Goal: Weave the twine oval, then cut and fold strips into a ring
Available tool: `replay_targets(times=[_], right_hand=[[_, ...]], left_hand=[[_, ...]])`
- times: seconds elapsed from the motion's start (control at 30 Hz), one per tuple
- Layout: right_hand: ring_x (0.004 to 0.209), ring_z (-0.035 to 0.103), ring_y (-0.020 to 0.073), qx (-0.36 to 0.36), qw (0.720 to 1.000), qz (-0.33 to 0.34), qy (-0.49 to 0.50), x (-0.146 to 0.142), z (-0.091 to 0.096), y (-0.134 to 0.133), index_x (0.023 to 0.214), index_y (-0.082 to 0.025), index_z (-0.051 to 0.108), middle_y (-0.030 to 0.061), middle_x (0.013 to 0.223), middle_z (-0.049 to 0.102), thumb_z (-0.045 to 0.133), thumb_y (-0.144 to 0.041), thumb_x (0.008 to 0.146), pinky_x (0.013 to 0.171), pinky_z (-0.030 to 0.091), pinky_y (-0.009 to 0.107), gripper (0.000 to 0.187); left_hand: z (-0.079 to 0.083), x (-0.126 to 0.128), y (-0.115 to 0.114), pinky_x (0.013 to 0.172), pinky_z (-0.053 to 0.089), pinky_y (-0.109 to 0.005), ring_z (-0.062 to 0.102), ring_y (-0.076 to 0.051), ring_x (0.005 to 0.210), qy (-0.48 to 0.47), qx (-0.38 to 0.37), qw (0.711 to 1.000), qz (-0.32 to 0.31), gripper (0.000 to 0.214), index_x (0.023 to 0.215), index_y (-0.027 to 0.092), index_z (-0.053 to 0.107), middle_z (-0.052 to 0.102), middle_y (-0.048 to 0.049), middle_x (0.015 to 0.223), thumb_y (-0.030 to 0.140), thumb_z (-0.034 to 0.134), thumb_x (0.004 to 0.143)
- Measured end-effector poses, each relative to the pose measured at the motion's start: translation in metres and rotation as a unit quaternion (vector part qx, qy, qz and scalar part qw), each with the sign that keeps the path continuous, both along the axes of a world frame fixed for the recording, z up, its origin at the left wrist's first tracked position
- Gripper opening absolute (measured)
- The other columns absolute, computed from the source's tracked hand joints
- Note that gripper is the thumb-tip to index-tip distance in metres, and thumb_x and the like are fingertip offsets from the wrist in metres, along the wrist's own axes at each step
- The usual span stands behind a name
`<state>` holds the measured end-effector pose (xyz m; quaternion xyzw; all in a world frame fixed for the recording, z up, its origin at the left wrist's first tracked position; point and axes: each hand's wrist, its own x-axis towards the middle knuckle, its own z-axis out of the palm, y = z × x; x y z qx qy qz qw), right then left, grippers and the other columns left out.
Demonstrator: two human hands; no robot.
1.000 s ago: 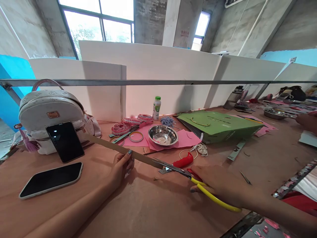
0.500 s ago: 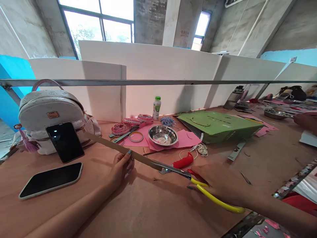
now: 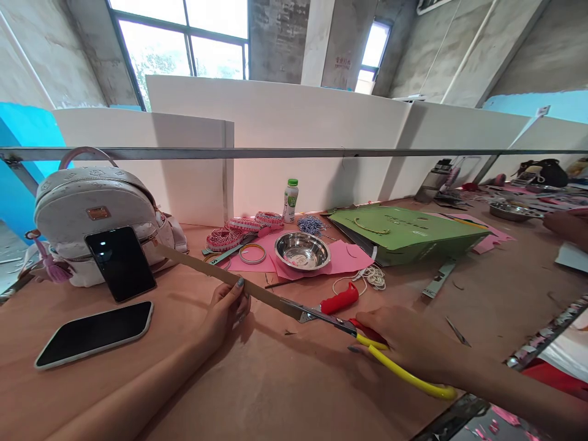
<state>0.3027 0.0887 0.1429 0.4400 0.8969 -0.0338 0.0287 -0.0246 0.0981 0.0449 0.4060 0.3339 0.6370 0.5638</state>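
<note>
My left hand [image 3: 229, 306] pinches a long, narrow brown strip [image 3: 202, 265] between thumb and fingers. The strip slants from near the backpack down to the right. In my right hand [image 3: 399, 337] is a pair of scissors [image 3: 404, 375] with yellow and red handles; my fingers are wrapped about them. Their blades meet the strip's right end, and whether they cut into it I cannot tell. Just behind the blades lies a tool with a red handle [image 3: 340, 300] and a metal head, partly hidden by the scissors.
A white backpack [image 3: 98, 202] stands at left with a black phone [image 3: 120, 263] leaning on it; another phone [image 3: 94, 335] lies flat. Behind my hands are a metal bowl [image 3: 302, 251], pink paper [image 3: 344, 257], white cord [image 3: 375, 277], a bottle [image 3: 290, 201] and a green bag [image 3: 408, 229]. A person's hand shows far right.
The scissors and my right hand have shifted very slightly right and down. My left hand and the strip have hardly moved.
</note>
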Motion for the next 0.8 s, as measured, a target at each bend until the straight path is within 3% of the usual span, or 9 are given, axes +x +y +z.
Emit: replay_targets(times=[0.27, 0.4, 0.63, 0.8], right_hand=[[0.064, 0.057, 0.0227, -0.059, 0.998, -0.017, -0.006, 0.001, -0.007, -0.004, 0.075, -0.019, 0.057, 0.0090, 0.078, 0.069, 0.047, -0.054, 0.096, 0.057, 0.025, 0.030, 0.042], [0.062, 0.055, 0.0207, -0.047, 0.999, -0.010, 0.021, 0.004, -0.013, -0.006, 0.071, -0.020, 0.051, 0.0076, 0.076, 0.068, 0.051, -0.050, 0.096, 0.057, 0.023, 0.031, 0.039], [0.056, 0.040, 0.0165, 0.022, 0.998, -0.020, 0.060, 0.013, -0.018, 0.006, 0.068, -0.022, 0.039, 0.0032, 0.067, 0.059, 0.059, -0.053, 0.090, 0.056, 0.020, 0.029, 0.044], [0.065, 0.047, 0.0203, -0.021, 0.994, -0.004, 0.103, 0.006, -0.014, 0.005, 0.080, -0.021, 0.046, 0.0073, 0.082, 0.061, 0.050, -0.055, 0.095, 0.059, 0.029, 0.030, 0.038]], left_hand=[[0.003, 0.002, -0.002, 0.039, 0.026, -0.020, 0.033, -0.008, 0.039, -0.002, 0.006, 1.000, -0.004, 0.050, 0.060, 0.020, 0.045, 0.037, 0.0075, 0.041, 0.055, 0.073, 0.081], [0.003, 0.003, -0.003, 0.039, 0.026, -0.021, 0.032, -0.008, 0.039, 0.003, 0.007, 1.000, -0.009, 0.049, 0.060, 0.020, 0.045, 0.037, 0.0075, 0.041, 0.055, 0.072, 0.081], [0.002, 0.003, -0.003, 0.038, 0.024, -0.020, 0.030, -0.007, 0.038, 0.019, 0.004, 1.000, -0.017, 0.048, 0.061, 0.019, 0.050, 0.037, 0.0077, 0.041, 0.057, 0.072, 0.080], [-0.002, 0.005, -0.014, 0.040, 0.024, -0.022, 0.032, -0.007, 0.038, 0.052, -0.006, 0.996, -0.066, 0.052, 0.054, 0.018, 0.048, 0.035, 0.0061, 0.043, 0.056, 0.070, 0.084]])
